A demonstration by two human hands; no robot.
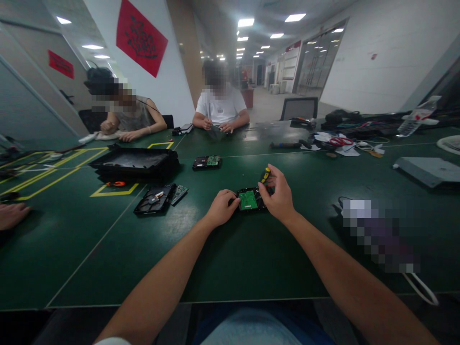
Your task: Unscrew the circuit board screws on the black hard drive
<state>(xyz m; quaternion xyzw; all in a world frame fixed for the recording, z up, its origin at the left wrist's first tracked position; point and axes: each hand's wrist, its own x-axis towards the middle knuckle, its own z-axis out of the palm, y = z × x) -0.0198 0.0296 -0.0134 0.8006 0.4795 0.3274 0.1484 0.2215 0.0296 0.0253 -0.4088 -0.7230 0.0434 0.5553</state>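
A black hard drive with a green circuit board [247, 200] lies on the green table [215, 258] in front of me. My left hand [223, 209] grips the drive's left edge, fingers bent together. In my right hand [279, 194] is a yellow and black screwdriver [266, 175], held upright by the fingers over the drive's right side. The screwdriver's tip is too small to make out. Farther back sits another drive [207, 162]. To the left are an opened black casing [155, 199] and a loose circuit board [179, 195] beside it.
Black trays [136, 160] are stacked at the left, an orange-handled tool [115, 184] before them. A blurred pouch [381, 235] and a grey box [427, 171] lie right. Cables, scissors [341, 141] and a bottle [417, 117] are behind. Two people sit opposite; another person's hand [13, 215] is far left.
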